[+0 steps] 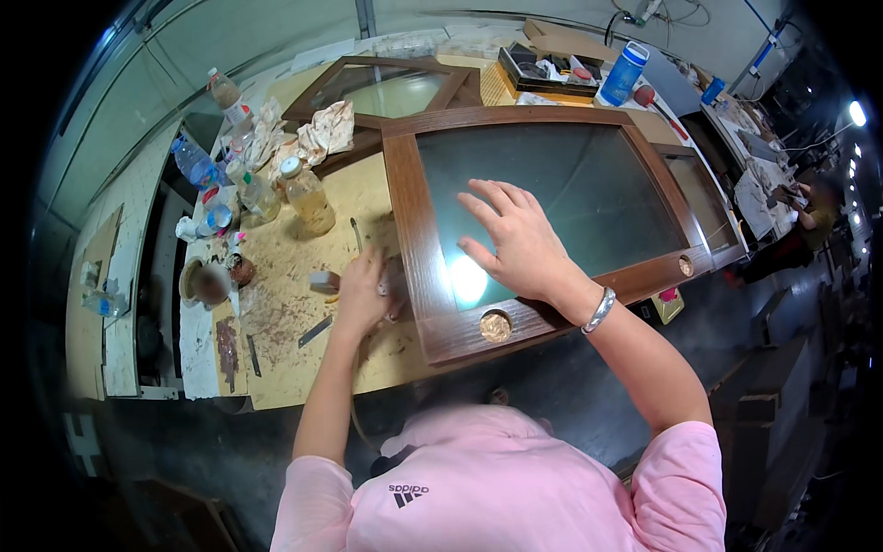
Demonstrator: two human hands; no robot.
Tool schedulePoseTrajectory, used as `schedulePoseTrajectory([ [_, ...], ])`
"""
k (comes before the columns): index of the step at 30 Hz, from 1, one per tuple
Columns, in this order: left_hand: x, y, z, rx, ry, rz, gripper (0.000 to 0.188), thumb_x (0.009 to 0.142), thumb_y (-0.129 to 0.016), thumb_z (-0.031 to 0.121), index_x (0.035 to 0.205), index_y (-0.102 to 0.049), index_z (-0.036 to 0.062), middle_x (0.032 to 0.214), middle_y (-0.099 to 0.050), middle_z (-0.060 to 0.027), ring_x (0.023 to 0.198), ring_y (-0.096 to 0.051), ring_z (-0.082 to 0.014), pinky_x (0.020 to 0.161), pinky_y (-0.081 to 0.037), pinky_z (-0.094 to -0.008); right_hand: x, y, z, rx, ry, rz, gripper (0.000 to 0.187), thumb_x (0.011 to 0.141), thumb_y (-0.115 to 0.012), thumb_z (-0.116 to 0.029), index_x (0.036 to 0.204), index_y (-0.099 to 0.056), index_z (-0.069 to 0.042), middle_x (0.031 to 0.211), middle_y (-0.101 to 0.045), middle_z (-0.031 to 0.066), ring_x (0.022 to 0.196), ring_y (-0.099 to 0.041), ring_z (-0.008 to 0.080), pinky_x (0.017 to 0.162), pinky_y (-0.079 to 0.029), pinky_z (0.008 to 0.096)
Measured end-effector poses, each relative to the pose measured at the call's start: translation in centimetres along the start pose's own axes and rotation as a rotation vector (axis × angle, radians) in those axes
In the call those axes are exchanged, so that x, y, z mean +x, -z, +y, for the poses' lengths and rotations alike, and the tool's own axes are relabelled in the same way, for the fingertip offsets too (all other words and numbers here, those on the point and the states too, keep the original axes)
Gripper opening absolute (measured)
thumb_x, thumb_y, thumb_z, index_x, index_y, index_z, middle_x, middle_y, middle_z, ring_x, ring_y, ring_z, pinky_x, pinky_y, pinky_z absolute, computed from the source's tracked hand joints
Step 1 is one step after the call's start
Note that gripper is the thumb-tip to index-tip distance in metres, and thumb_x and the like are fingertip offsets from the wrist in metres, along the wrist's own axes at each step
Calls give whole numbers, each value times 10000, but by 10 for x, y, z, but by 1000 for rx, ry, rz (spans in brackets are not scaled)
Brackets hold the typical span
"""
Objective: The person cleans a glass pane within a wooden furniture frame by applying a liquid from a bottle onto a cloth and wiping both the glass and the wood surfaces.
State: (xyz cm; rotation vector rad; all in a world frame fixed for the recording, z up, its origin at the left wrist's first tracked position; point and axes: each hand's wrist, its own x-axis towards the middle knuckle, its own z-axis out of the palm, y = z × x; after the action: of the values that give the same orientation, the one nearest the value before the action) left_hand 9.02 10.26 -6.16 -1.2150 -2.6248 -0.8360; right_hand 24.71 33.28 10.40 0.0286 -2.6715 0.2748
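Note:
A brown wooden cabinet door (543, 118) with a glass panel (561, 179) lies on the worktable. My right hand (520, 241) is over the glass with its fingers spread, holding nothing; whether the palm touches is unclear. Left of the door's edge, my left hand (364, 293) has its fingers bent over the tabletop, slightly blurred. What it grips is hidden. A thin dark rod (356, 232) lies just beyond those fingers, and a tan hose (355, 405) runs down below the wrist. Beside the hand sits a small grey block (322, 280). A round hole (495, 326) marks the door's near corner.
Bottles, including a jar of yellowish liquid (308, 198), stand at the left with crumpled stained cloths (326, 131). Another glazed frame (345, 69) lies behind. A tool tray (552, 72) and a blue jug (624, 74) are at the back. Shavings dot the tabletop (276, 317). Another person (809, 221) is far right.

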Motion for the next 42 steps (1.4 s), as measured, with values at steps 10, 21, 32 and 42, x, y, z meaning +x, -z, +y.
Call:
schedulePoseTrajectory([
  [10,33,113,62,-1329,87,150,434,924,-557,-76,1343,-589,34,1232,-662,-154,1078,-677,-227,943,-589,-371,-2,-3,3,23,-6,13,500,910,-653,-317,1300,-583,-12,1379,-536,185,1302,-473,343,1085,-371,450],
  [21,-63,177,98,-901,8,-170,260,858,-685,95,1095,-734,-1,1038,-735,-159,951,-721,-292,919,-548,-418,-2,-4,2,-11,11,43,503,909,-648,-335,1279,-597,2,1356,-553,187,1287,-489,334,1068,-377,455],
  [32,-19,143,90,-358,-368,20,314,739,-721,60,1051,-753,38,1083,-729,-147,1020,-709,-325,903,-554,-410,-2,-5,2,-24,28,45,508,922,-639,-337,1298,-582,-1,1368,-544,192,1293,-485,341,1077,-371,471],
  [42,15,141,84,-702,122,-133,303,913,-587,0,1192,-695,47,1118,-718,-122,1033,-686,-205,891,-547,-327,-3,-4,2,-8,-15,-19,520,935,-623,-322,1349,-537,-19,1442,-485,173,1347,-438,349,1123,-348,473],
])
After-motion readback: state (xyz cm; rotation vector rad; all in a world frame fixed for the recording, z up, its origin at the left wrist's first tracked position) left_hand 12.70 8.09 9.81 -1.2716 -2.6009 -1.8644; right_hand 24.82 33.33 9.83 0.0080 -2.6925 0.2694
